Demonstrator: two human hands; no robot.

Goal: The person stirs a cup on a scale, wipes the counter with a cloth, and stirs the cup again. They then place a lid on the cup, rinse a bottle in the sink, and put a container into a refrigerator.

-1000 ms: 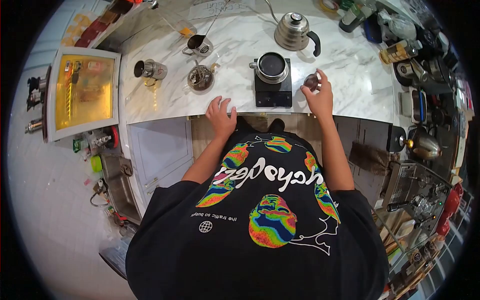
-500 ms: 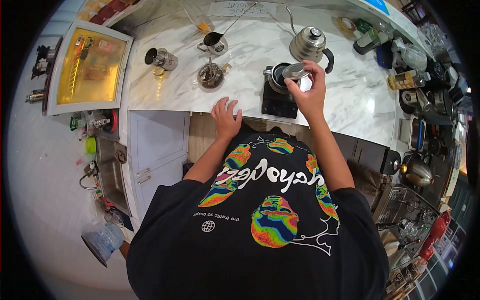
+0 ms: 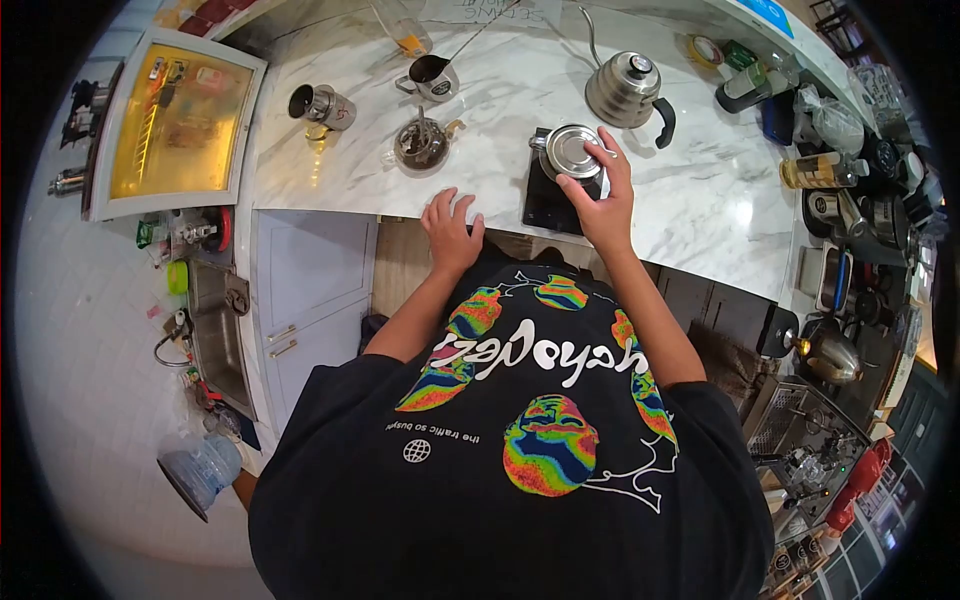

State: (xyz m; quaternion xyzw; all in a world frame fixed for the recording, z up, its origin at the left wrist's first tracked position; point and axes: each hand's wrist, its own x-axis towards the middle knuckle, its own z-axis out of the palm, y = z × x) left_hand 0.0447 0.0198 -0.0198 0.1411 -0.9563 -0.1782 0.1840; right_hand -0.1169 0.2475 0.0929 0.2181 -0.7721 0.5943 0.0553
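Note:
My right hand (image 3: 603,195) holds a round metal lid (image 3: 573,151) by its edge, between thumb and fingers. The lid covers the top of a metal vessel, most of which is hidden; whether it is fully seated I cannot tell. This vessel stands on a black scale (image 3: 552,205) near the counter's front edge. My left hand (image 3: 452,230) rests on the counter edge with its fingers apart and nothing in it. Beyond it stands a glass pot (image 3: 421,146) with dark contents and a spoon handle sticking up. A steel gooseneck kettle (image 3: 624,90) is behind the scale.
A metal pitcher (image 3: 432,78) and a steel grinder-like canister (image 3: 322,108) stand at the back left of the marble counter (image 3: 500,110). Bottles (image 3: 745,82) and bags line the right side. A sink (image 3: 222,330) lies at the left.
The lid, tilted and off to one side before, now lies nearly flat over the vessel. My right hand has moved slightly toward me with it. My left hand stays at the edge.

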